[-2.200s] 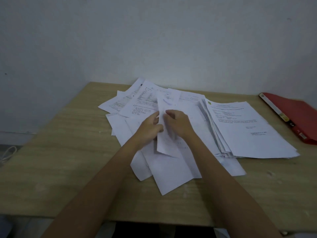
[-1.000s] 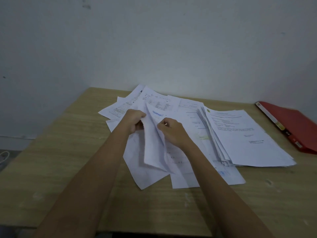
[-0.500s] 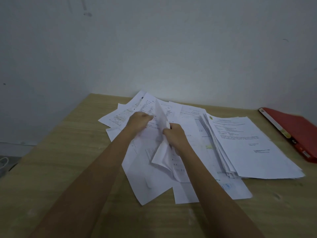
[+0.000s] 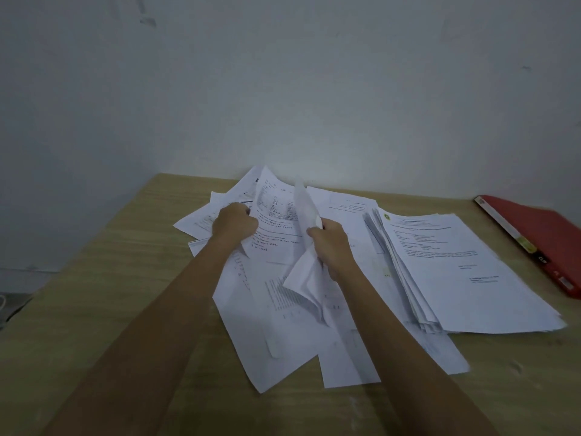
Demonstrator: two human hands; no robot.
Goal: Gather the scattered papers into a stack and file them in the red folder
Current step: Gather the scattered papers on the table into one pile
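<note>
White printed papers (image 4: pixel 276 328) lie scattered over the middle of the wooden table (image 4: pixel 94 294). A thicker stack of sheets (image 4: pixel 465 278) sits to their right, printed side up. My right hand (image 4: pixel 330 243) grips a curled, folded sheet (image 4: pixel 306 269) that stands up from the pile. My left hand (image 4: pixel 234 225) grips the left edge of a printed page (image 4: pixel 276 228) at the back of the pile. The red folder (image 4: pixel 540 237) lies shut at the table's far right, apart from both hands.
A pale wall rises right behind the table's back edge. The table's left edge drops to a floor with a cable (image 4: pixel 3 303) at the far left. Bare wood shows in front of the papers and on the left.
Both hands have drawn apart and moved a little toward the wall. The sheet in my right hand has curled upward, and the left hand now holds a printed page at the back.
</note>
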